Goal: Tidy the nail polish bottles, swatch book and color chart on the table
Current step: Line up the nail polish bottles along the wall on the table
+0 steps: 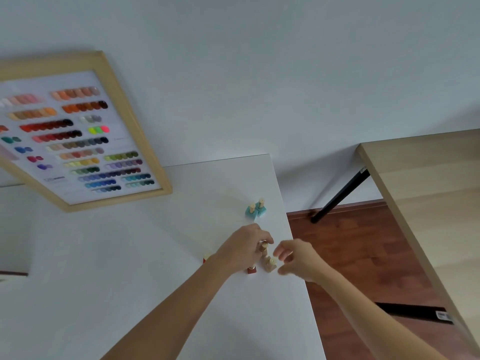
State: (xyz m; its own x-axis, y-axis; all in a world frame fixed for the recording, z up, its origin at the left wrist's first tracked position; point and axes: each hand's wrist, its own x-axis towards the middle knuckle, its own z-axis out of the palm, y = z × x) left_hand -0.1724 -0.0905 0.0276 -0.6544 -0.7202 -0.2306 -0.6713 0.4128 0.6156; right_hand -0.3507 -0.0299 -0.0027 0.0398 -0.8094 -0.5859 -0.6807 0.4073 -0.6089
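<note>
A framed color chart [78, 136] with rows of nail swatches leans against the wall at the back left of the white table [155, 255]. Two teal nail polish bottles [255, 209] stand together near the table's right edge. Nearer to me, my left hand [242, 252] is shut on a beige bottle [263, 249]. A second beige bottle [270, 265] stands just to its right, and my right hand [297, 258] hovers beside it with fingers apart, holding nothing. A red bottle [251, 270] shows below my left hand, and another red one [206, 258] peeks out left of my wrist.
The table's right edge [293, 242] runs close by the bottles, with brown wooden floor [363, 255] beyond. A light wood table [428, 198] with a black leg [337, 198] stands at the right. A white wall fills the background.
</note>
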